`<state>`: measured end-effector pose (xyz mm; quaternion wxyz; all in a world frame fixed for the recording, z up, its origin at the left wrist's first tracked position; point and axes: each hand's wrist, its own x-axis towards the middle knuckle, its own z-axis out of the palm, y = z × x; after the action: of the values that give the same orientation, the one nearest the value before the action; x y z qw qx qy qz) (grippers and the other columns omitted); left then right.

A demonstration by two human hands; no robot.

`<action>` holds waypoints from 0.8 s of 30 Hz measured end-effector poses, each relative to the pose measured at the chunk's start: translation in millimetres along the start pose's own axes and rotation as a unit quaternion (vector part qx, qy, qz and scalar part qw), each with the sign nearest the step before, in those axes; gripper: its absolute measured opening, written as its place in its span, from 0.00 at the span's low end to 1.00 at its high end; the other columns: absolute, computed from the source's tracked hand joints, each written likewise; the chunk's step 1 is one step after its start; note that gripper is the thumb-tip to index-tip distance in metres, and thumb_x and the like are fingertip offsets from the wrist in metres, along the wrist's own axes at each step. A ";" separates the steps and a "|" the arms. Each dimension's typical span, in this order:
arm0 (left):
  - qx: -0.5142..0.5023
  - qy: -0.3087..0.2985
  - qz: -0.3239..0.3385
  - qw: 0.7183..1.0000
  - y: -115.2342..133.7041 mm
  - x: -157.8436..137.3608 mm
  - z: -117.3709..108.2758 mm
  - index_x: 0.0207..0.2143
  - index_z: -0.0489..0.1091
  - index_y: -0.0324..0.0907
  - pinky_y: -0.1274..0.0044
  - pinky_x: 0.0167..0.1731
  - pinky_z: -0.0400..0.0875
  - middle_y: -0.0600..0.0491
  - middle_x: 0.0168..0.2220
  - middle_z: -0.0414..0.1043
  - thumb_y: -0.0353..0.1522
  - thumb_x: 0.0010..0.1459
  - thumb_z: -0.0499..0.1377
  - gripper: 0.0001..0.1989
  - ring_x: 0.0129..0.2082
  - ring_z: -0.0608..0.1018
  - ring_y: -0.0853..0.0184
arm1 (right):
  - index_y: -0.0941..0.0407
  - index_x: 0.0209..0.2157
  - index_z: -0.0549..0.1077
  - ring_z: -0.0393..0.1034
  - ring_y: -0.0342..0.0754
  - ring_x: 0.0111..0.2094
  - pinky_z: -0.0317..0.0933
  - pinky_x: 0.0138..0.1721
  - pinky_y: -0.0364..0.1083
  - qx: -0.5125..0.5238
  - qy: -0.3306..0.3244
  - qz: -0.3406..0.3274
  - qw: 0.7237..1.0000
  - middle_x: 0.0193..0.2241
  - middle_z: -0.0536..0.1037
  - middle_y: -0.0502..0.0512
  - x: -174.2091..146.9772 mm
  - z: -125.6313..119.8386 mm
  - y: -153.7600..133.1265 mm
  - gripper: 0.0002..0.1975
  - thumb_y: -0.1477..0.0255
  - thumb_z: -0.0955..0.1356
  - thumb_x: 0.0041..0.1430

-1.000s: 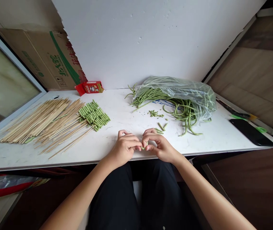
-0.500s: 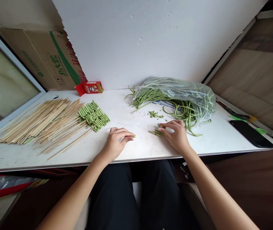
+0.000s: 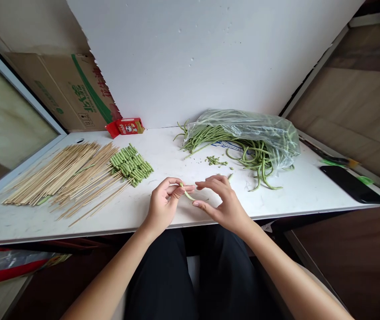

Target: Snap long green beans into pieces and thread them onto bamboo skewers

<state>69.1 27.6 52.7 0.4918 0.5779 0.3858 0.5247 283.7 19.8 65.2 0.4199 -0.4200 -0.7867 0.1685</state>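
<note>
Above the table's front edge, my left hand (image 3: 163, 201) pinches a short, curved piece of long bean (image 3: 187, 194) between thumb and fingers. My right hand (image 3: 225, 202) is close by on the right, fingers and thumb apart; its thumb tip is at the lower end of that piece. Another bit of bean (image 3: 230, 177) shows just behind the right hand, partly hidden. To the left lie skewered bean pieces (image 3: 131, 163) set in tight rows on thin wooden sticks. Loose bamboo skewers (image 3: 56, 173) spread beside them.
A clear plastic bag (image 3: 259, 126) with whole long beans (image 3: 210, 135) spilling out lies at the back right. Small bean trimmings (image 3: 214, 160) are in front of it. A red box (image 3: 130, 126) stands at the back; a black phone (image 3: 351, 184) lies at the right edge.
My right hand has moved left from the loose bean pieces to beside my left hand. A longer bean piece now shows in my left hand's pinch. The view has shifted slightly.
</note>
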 end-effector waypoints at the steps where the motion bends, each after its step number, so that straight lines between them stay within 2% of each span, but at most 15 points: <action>1: 0.002 0.003 0.000 1.000 0.2 -0.7 1.9 0.44 0.68 0.44 0.66 0.53 0.77 0.45 0.42 0.86 0.44 0.68 0.63 0.14 0.47 0.86 0.57 | 0.50 0.56 0.77 0.69 0.62 0.53 0.66 0.55 0.61 0.005 -0.003 0.001 1.000 0.46 0.83 0.59 -0.7 1.7 -3.2 0.24 0.58 0.77 0.61; 3: 0.018 0.009 0.005 1.000 -0.2 -1.5 4.6 0.44 0.68 0.44 0.66 0.55 0.76 0.45 0.42 0.86 0.44 0.68 0.63 0.14 0.49 0.86 0.56 | 0.49 0.54 0.77 0.70 0.62 0.51 0.67 0.54 0.62 0.010 0.009 0.012 1.000 0.43 0.83 0.59 -1.7 4.2 -6.4 0.22 0.59 0.77 0.61; 6: 0.028 0.017 0.007 0.999 -2.4 -1.5 6.3 0.42 0.68 0.43 0.66 0.53 0.76 0.45 0.40 0.85 0.44 0.67 0.64 0.15 0.47 0.86 0.56 | 0.48 0.50 0.79 0.71 0.61 0.48 0.68 0.51 0.61 0.008 0.039 0.022 0.999 0.37 0.84 0.57 -2.9 7.0 -5.2 0.11 0.65 0.74 0.66; 8: 0.027 0.025 0.000 0.999 -3.9 -1.1 6.6 0.43 0.70 0.43 0.67 0.51 0.77 0.45 0.39 0.85 0.44 0.66 0.65 0.15 0.45 0.86 0.57 | 0.48 0.50 0.79 0.71 0.60 0.47 0.68 0.51 0.61 0.017 0.033 0.017 0.999 0.37 0.84 0.56 -3.6 8.4 -3.8 0.10 0.67 0.73 0.68; 11: 0.036 0.026 -0.014 0.999 -5.1 -1.1 7.4 0.43 0.74 0.41 0.68 0.46 0.78 0.46 0.37 0.84 0.44 0.64 0.67 0.16 0.40 0.86 0.58 | 0.47 0.59 0.74 0.70 0.60 0.50 0.68 0.53 0.61 0.033 0.017 0.012 0.999 0.43 0.83 0.57 -4.4 8.9 -4.9 0.20 0.67 0.73 0.67; 13: 0.041 0.010 -0.023 0.999 -4.8 -2.1 8.8 0.43 0.76 0.40 0.69 0.43 0.78 0.48 0.34 0.83 0.45 0.62 0.69 0.17 0.36 0.85 0.60 | 0.46 0.66 0.67 0.69 0.61 0.53 0.66 0.56 0.63 0.027 0.014 0.003 1.000 0.50 0.80 0.60 -4.3 7.8 -7.6 0.29 0.65 0.74 0.67; 14: 0.037 -0.001 -0.029 0.999 -4.4 -2.8 9.7 0.44 0.76 0.41 0.70 0.41 0.78 0.49 0.33 0.83 0.45 0.61 0.70 0.18 0.34 0.85 0.61 | 0.45 0.67 0.67 0.68 0.62 0.55 0.65 0.57 0.64 0.020 0.008 -0.006 1.000 0.52 0.78 0.61 -4.1 6.8 -9.2 0.30 0.65 0.74 0.67; 17: 0.008 -0.033 -0.053 0.998 -2.5 -4.9 11.3 0.51 0.71 0.43 0.72 0.38 0.78 0.52 0.30 0.82 0.44 0.58 0.72 0.25 0.29 0.82 0.64 | 0.44 0.57 0.76 0.66 0.62 0.57 0.62 0.59 0.64 -0.009 -0.025 -0.046 0.999 0.55 0.75 0.60 -3.2 3.6 -12.0 0.17 0.67 0.73 0.68; 20: 0.009 -0.059 -0.065 0.996 -0.4 -4.9 7.0 0.55 0.66 0.45 0.72 0.37 0.77 0.52 0.33 0.83 0.45 0.58 0.72 0.29 0.27 0.82 0.65 | 0.47 0.46 0.80 0.65 0.62 0.57 0.62 0.59 0.64 -0.021 -0.037 -0.067 0.997 0.49 0.78 0.59 -2.7 1.9 -9.2 0.07 0.70 0.72 0.68; 22: 0.074 -0.085 -0.044 0.993 0.8 -3.0 0.4 0.56 0.67 0.46 0.69 0.41 0.76 0.52 0.35 0.84 0.44 0.62 0.69 0.25 0.30 0.83 0.64 | 0.48 0.44 0.80 0.65 0.61 0.56 0.63 0.59 0.63 -0.020 -0.028 -0.067 0.997 0.43 0.80 0.58 -2.7 1.9 -4.6 0.04 0.70 0.71 0.69; 24: 0.188 -0.111 0.021 0.976 1.5 0.1 -7.1 0.53 0.73 0.48 0.67 0.48 0.73 0.52 0.36 0.84 0.41 0.65 0.67 0.17 0.36 0.84 0.62 | 0.48 0.43 0.79 0.65 0.62 0.55 0.63 0.58 0.63 -0.021 -0.017 -0.057 0.998 0.40 0.81 0.57 -2.8 2.3 0.4 0.04 0.70 0.71 0.69</action>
<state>62.0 28.5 53.9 0.4032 0.7222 0.4087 0.3858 282.9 18.0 62.1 0.4063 -0.3799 -0.8200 0.1350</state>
